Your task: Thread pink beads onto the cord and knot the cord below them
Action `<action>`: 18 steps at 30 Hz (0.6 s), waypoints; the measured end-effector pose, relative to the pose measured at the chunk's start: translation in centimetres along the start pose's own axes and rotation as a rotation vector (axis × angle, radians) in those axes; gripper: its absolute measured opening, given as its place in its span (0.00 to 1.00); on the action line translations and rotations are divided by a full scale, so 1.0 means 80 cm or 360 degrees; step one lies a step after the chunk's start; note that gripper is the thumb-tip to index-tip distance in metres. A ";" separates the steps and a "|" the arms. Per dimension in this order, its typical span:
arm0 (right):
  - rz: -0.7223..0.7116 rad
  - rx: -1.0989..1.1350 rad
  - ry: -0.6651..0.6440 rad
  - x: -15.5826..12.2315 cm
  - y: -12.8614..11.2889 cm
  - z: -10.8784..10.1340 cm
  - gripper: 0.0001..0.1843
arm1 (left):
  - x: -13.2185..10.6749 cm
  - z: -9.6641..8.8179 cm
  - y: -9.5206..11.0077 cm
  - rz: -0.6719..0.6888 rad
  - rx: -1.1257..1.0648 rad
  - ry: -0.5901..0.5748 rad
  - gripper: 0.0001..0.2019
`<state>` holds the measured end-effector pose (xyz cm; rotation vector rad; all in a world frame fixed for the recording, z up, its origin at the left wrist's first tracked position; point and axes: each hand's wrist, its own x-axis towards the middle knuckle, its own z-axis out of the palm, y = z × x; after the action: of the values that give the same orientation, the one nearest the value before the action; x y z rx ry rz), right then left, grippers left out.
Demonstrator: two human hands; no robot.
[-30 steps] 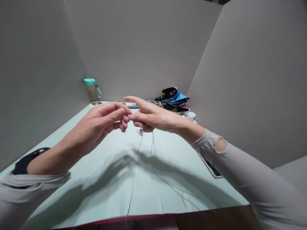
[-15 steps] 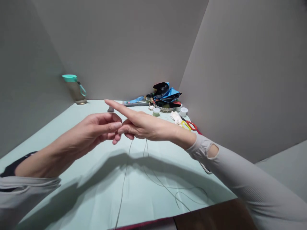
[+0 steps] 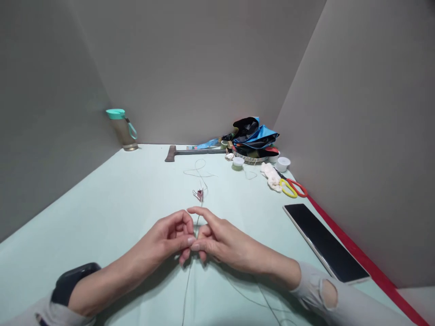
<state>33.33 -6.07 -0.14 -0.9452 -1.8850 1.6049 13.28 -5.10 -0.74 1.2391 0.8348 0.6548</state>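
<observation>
Both hands meet over the pale green tabletop, low in the middle of the view. My left hand (image 3: 171, 235) pinches a thin grey-green cord (image 3: 187, 283) between thumb and fingers. Right beside it, my right hand (image 3: 220, 237) pinches the cord too, thumb tip close to the left thumb, index finger stretched forward. Just beyond the fingers a dark red binder clip (image 3: 200, 194) lies on the table with the cord running to it. Loose cord ends trail toward me under the hands. The spot where the strands cross is hidden by the fingertips.
A bottle with a turquoise lid (image 3: 122, 129) stands at the back left. Along the back lie a hatchet (image 3: 171, 153) and a blue-black bag (image 3: 254, 136). Small tubs (image 3: 238, 163), scissors (image 3: 294, 187) and a tablet-like dark device (image 3: 326, 242) lie on the right.
Both hands have come down and nearer to me, still together. The view has shifted, so the binder clip, the hatchet and the dark device now show.
</observation>
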 end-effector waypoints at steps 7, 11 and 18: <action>0.0116 -0.0124 0.0235 0.023 0.007 -0.025 0.08 | 0.032 -0.017 0.004 0.0222 0.0572 0.0252 0.09; 0.0106 -0.0128 0.0411 0.035 0.013 -0.040 0.09 | 0.051 -0.023 0.013 0.0316 0.0813 0.0277 0.07; 0.0084 -0.0063 0.0458 0.040 0.021 -0.054 0.08 | 0.063 -0.026 0.014 0.0401 0.1238 0.0266 0.10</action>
<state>34.83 -0.76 -1.21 -1.1829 -1.7105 1.3797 14.35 0.40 -0.83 2.0354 1.1367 0.6604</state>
